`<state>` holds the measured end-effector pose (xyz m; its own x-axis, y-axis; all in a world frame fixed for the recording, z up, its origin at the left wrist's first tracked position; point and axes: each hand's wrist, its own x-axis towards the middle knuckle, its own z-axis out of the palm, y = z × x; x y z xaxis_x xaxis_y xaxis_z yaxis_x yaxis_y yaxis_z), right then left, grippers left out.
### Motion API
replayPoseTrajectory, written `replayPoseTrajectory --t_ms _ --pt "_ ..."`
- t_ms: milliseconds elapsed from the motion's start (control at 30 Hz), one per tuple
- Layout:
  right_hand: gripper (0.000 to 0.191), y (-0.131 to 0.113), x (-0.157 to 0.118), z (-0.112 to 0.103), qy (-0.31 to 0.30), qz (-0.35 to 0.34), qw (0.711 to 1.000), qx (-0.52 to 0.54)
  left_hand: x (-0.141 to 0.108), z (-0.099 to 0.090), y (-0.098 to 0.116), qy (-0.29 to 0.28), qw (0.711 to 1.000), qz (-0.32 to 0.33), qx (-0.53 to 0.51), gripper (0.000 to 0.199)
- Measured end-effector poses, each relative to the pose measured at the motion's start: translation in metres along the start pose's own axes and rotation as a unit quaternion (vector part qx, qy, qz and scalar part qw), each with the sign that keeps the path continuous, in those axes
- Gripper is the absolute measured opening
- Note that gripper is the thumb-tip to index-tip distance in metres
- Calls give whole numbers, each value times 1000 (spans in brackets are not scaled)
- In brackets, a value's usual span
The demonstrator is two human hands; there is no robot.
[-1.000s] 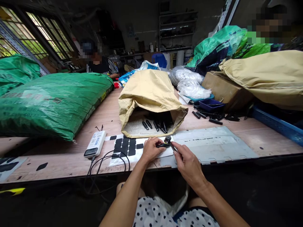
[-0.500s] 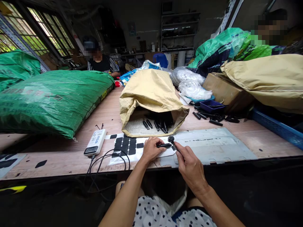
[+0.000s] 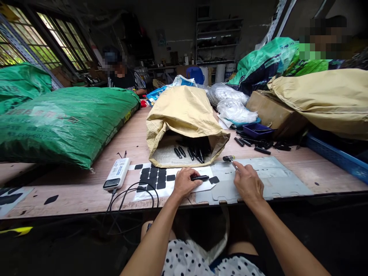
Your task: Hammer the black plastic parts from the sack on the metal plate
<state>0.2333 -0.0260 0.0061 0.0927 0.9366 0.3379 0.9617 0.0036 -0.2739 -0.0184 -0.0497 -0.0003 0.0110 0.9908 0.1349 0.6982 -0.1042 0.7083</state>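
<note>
My left hand (image 3: 185, 181) is closed on a black pen-shaped tube (image 3: 201, 177), which lies level just above the white sheet (image 3: 179, 186). Further right, my right hand (image 3: 249, 183) grips the metal handle of a tool (image 3: 234, 164) with a dark rounded head, much like a ratchet wrench. That head hangs above the grey board (image 3: 270, 176), apart from the tube. A loose black patch (image 3: 214, 180) sits between my hands. Behind them, the mouth of a tan woven sack (image 3: 184, 111) gapes toward me, with several similar black tubes (image 3: 191, 154) inside.
At left are a white power bank (image 3: 117, 173) with a black cable and a big green sack (image 3: 66, 122). More black tubes lie near a purple tray (image 3: 258, 130) at right, beside a cardboard box (image 3: 276, 109) and a blue crate (image 3: 336, 155). Two people are in the background.
My right hand has drawn the tool away to the right, and its head has turned and left the tube's end. My left hand stays nearly in place with the tube.
</note>
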Motion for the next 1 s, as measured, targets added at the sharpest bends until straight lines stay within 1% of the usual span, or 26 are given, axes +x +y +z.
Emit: replayPoseTrajectory --t_ms 100,167,367,667,1000 --pt "41 4 17 13 -23 4 999 -42 0 0 0 -2 1000 -6 2 16" --pt "40 1 24 19 -26 3 998 -56 0 0 1 -4 1000 -9 4 16" --pt "41 -7 32 33 17 -16 996 -81 0 -2 4 -9 1000 -10 16 16" --pt "41 -7 29 34 29 -29 994 -97 -1 -2 2 -6 1000 -9 1 18" --pt "42 -9 29 32 20 -28 995 -99 -2 -2 2 -4 1000 -12 -8 18"
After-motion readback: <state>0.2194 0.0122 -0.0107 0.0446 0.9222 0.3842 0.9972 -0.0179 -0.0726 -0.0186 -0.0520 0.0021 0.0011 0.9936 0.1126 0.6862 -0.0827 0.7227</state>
